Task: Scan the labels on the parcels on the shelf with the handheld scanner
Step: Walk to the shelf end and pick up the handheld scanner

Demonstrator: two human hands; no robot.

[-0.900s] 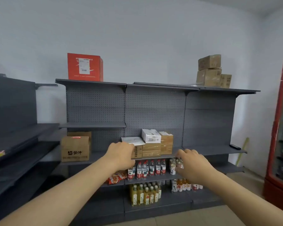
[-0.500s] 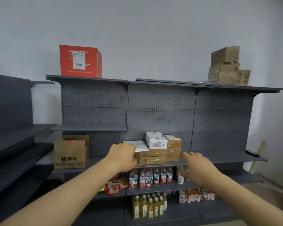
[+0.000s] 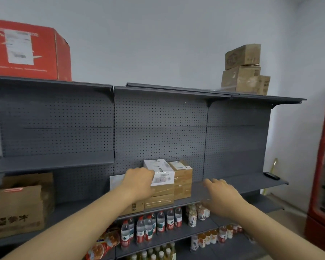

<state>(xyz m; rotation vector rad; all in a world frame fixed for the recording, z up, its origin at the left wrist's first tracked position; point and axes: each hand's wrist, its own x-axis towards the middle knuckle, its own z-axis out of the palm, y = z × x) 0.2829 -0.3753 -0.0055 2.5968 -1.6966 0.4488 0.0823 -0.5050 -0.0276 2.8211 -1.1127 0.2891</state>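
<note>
My left hand (image 3: 139,182) rests curled on the parcels (image 3: 169,182), my right hand (image 3: 220,197) spread and empty beside them; scanner (image 3: 271,175) untouched, 0 labels evidently scanned.

- The brown carton (image 3: 17,207) at lower left carries large dark characters, seemingly 蒙牛, too blurred to be certain.
- The red box (image 3: 29,49) bears a white shipping label; its print is unreadable.
- The white parcel (image 3: 160,174) shows barcode labels, too blurred to read.
</note>
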